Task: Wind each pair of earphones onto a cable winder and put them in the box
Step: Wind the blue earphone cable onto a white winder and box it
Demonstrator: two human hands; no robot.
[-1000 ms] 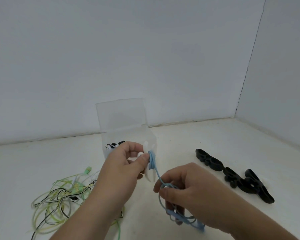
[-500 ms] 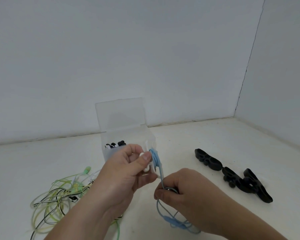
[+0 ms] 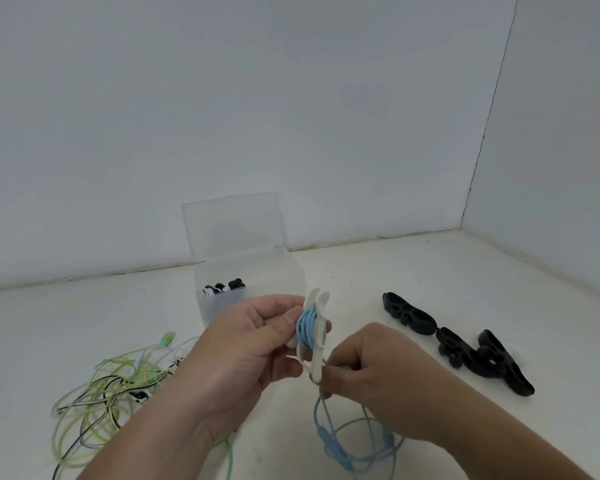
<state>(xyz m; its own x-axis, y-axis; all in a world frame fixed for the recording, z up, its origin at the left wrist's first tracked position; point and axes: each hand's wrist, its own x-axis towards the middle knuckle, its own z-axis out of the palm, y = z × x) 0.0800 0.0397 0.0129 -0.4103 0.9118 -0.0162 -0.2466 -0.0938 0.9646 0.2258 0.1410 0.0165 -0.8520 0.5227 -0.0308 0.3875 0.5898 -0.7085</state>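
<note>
My left hand grips a white cable winder upright above the table, thumb against its side. Several turns of a blue earphone cable lie round the winder's middle. My right hand pinches the same cable just below the winder; the slack hangs in loops under my wrist. Behind my left hand stands the clear plastic box, lid up, with black and white pieces inside.
A tangle of green, white and black earphones lies on the table at the left. Three black cable winders lie in a row at the right. White walls close the back and right side.
The winder has turned so that its edge and the wound blue cable face me. My right hand has risen to the winder's lower end, and more cable is wound on.
</note>
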